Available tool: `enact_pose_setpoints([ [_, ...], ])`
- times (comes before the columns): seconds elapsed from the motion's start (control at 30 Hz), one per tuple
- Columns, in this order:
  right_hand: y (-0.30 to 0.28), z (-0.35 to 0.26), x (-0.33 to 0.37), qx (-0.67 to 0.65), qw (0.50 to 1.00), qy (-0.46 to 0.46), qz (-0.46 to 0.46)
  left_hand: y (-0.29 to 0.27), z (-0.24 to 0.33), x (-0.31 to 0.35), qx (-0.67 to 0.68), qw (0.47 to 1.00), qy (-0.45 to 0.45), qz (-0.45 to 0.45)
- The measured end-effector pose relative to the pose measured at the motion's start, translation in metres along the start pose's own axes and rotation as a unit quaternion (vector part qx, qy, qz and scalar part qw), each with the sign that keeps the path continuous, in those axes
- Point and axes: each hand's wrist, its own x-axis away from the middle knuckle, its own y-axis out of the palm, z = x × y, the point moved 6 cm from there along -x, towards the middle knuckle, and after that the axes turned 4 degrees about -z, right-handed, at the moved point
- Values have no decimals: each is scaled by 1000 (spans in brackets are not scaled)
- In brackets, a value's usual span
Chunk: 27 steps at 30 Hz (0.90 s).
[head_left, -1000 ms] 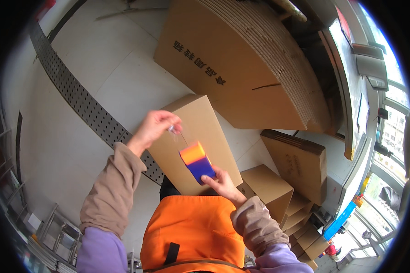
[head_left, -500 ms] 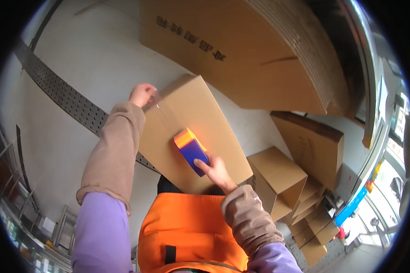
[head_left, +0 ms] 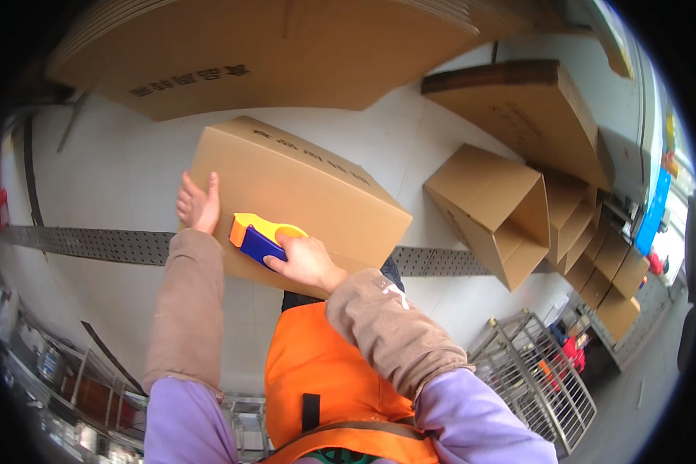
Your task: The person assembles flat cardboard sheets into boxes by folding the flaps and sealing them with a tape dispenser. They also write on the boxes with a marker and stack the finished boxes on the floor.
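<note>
A closed cardboard box [head_left: 309, 205] lies crosswise in front of me, with dark printing along its far side. My left hand [head_left: 199, 204] is at the box's left end, fingers stretched and thumb up, the palm against the cardboard. In my right hand [head_left: 308, 261] is a tape dispenser [head_left: 261, 249], blue at the handle and orange-yellow at the head. The fingers are wrapped around it, and it is over the box's near part, close to the left end. Whether its head touches the cardboard, I cannot tell. No tape strip can be made out clearly.
Large flattened cartons [head_left: 286, 69] stand beyond the box, with another flat stack [head_left: 518, 116] at far right. Open empty boxes [head_left: 487, 201] lie to the right. A perforated metal strip [head_left: 93, 240] crosses the floor; a metal rack [head_left: 535, 379] stands at lower right.
My view has turned, and the box now lies more crosswise. My left hand has gone from closed fingers to spread ones on the box's end. The tape dispenser is now nearer that end.
</note>
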Motion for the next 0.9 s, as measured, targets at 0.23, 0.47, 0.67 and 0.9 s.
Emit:
enact_pose_setpoints([
  [0.23,-29,213,190,-26,990,138,22,1,-36,-30,-23,999,-38,-23],
  [0.47,-62,341,283,-42,970,240,7,-6,-50,-50,-2,1000,-1,-4],
  [0.67,-5,326,130,11,959,276,60,-12,-55,-51,80,995,29,-50],
  [0.9,40,303,44,-328,772,485,249,-37,-39,-57,225,962,-2,-155],
])
